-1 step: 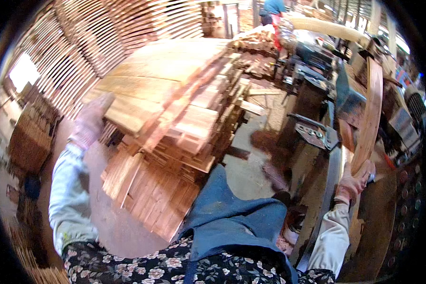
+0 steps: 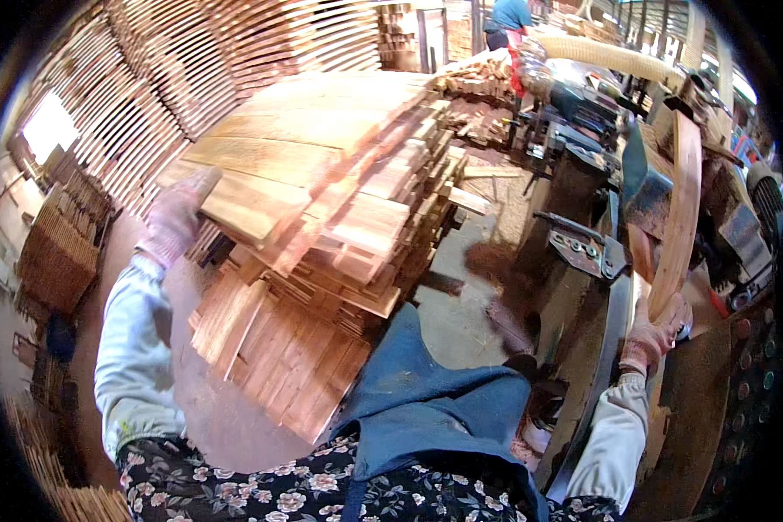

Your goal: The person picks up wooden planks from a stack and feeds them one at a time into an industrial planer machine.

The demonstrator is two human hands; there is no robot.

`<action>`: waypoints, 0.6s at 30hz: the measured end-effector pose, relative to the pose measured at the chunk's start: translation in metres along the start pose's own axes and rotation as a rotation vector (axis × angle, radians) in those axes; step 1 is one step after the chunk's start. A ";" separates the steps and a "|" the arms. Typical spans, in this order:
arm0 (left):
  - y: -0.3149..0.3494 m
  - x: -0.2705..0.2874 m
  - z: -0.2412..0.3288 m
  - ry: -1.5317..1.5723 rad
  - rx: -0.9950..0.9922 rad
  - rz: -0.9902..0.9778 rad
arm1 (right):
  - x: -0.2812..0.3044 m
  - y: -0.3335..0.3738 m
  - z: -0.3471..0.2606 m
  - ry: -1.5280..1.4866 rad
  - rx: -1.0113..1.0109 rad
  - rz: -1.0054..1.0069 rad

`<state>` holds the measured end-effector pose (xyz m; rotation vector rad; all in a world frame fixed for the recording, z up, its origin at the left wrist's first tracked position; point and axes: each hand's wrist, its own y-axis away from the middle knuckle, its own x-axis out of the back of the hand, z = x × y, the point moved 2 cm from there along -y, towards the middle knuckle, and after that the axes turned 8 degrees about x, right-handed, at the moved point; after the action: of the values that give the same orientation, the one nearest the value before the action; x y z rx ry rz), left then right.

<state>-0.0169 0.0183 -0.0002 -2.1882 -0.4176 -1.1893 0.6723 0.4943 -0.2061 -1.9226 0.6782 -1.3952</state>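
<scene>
My left hand [image 2: 172, 216], in a pale work glove, holds the near left end of a wooden board [image 2: 254, 207] on top of a tall stack. Its fingers lie over the board's end, and the thumb is hidden. On the right, my gloved right hand [image 2: 654, 331] is closed round the near end of a long, narrow wooden plank [image 2: 680, 196]. That plank slants up and away along a woodworking machine [image 2: 583, 248]. Beneath the top boards, the stack's shorter pieces [image 2: 365, 226] stick out unevenly toward the machine.
Lower boards [image 2: 296, 370] jut from the stack close to my blue apron [image 2: 435, 391]. Slatted wood piles [image 2: 296, 39] rise at the back left. A ribbed cream hose [image 2: 609, 54] crosses the back right. Another person [image 2: 509, 17] stands far off beyond the machine.
The whole view has shifted slightly to the right and sharpened. Both hands keep their places on the board and the plank.
</scene>
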 end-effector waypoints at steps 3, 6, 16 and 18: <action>-0.010 -0.011 -0.015 0.129 0.010 0.026 | 0.025 0.018 -0.012 -0.256 -0.052 -0.062; -0.016 -0.010 -0.044 0.805 0.029 0.125 | 0.106 0.092 -0.013 -0.226 -0.022 -0.272; -0.121 -0.092 -0.053 0.746 0.194 -0.007 | 0.255 0.187 -0.033 0.006 0.354 -0.174; -0.110 -0.088 -0.038 0.891 0.066 0.042 | 0.224 0.169 -0.017 -0.073 0.236 -0.234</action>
<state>-0.1482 0.0789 -0.0187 -1.3933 -0.0228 -1.9156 0.7180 0.2170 -0.1932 -1.8970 0.2458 -1.4644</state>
